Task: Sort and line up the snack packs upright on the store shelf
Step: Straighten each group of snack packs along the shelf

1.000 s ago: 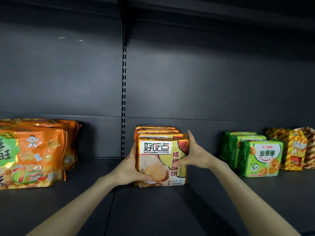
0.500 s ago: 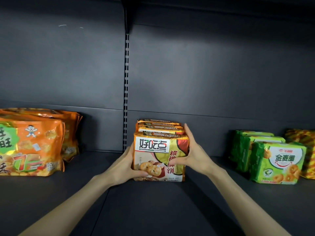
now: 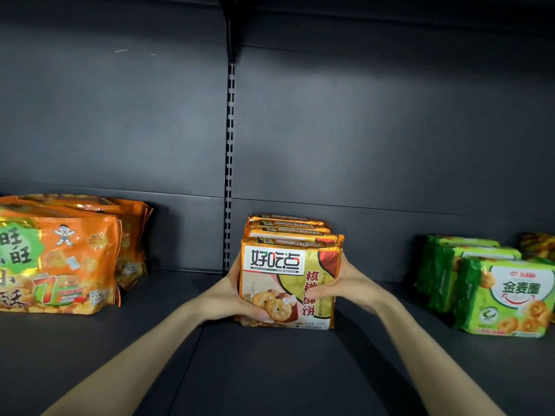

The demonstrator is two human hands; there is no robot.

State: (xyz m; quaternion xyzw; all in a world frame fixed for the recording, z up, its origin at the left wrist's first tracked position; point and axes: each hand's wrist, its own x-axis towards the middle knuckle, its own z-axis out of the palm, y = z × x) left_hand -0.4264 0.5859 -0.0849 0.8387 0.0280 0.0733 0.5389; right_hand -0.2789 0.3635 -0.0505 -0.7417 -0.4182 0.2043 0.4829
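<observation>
Gripping the front cookie pack (image 3: pixel 289 283) from both sides, the person's left hand (image 3: pixel 232 298) and right hand (image 3: pixel 347 283) hold it upright at the middle of the dark store shelf (image 3: pixel 270 370). The left thumb curls over the lower left of the printed face, on the cookie picture, while its fingers are hidden along the pack's left edge. The right thumb presses the face near its right edge, and the fingers wrap round that side. The pack's bottom edge appears to rest on the shelf board. Directly behind it stand more orange-gold packs (image 3: pixel 288 228) in a tight row running toward the rear panel (image 3: pixel 375 130), with only their top seams showing. Well apart to the left stand big orange rice-cracker bags (image 3: pixel 57 259), one in front and others behind. To the right, green ring-biscuit packs (image 3: pixel 507 295) stand upright in a staggered row. Beyond them a yellow-orange pack (image 3: pixel 537 246) is partly cut off. A slotted upright (image 3: pixel 230 145) runs down the rear panel just left of the cookie row.
</observation>
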